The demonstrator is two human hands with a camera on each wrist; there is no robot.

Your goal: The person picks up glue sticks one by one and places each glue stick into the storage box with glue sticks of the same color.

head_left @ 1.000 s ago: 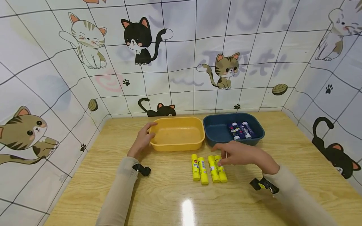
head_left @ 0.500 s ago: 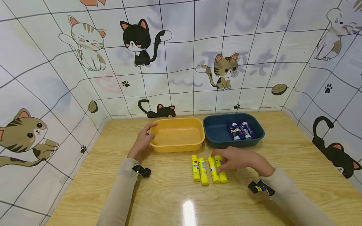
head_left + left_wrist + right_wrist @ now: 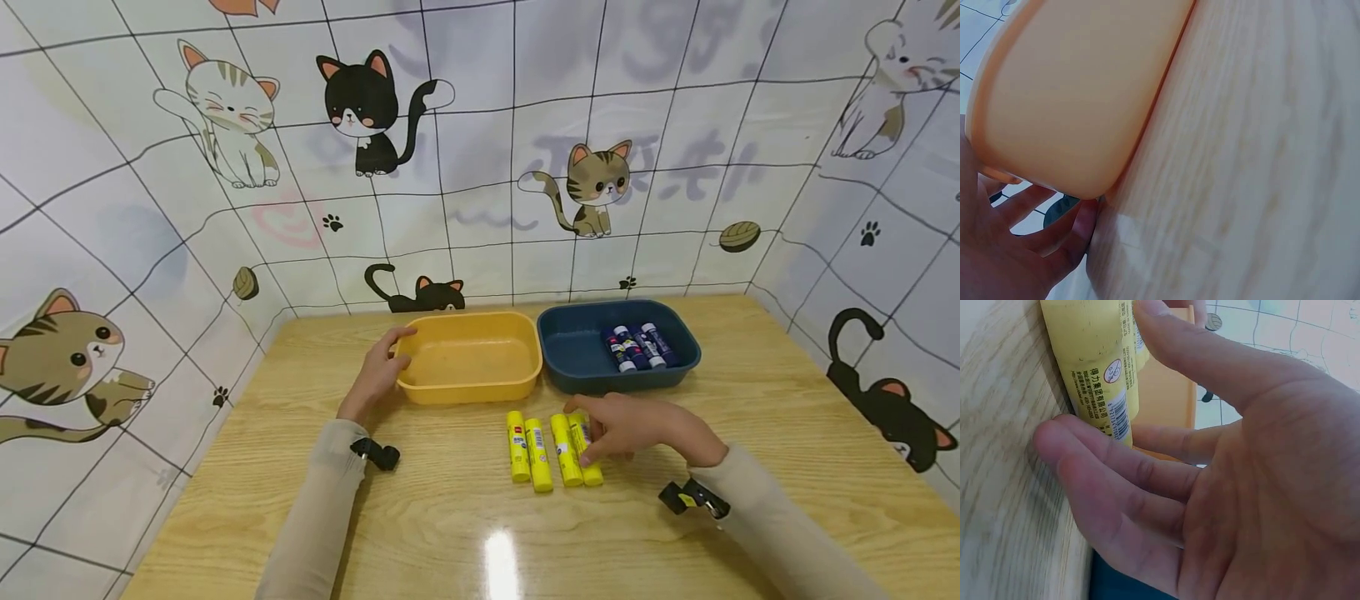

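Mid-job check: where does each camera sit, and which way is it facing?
Head: worn on the head, facing forward and down over the table; left hand, right hand and both sleeves show.
Left wrist: worn there, facing the end and side of the yellow tub; the left hand's fingers show.
Right wrist: worn there, facing the yellow glue sticks; the right hand's palm, thumb and fingers show.
Shared: all three show the yellow tub; head and right wrist both show yellow glue sticks.

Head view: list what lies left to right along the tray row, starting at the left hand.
Left hand, rectangular yellow plastic tray, rectangular dark blue plastic tray with navy, white-ended tubes toward its right end.
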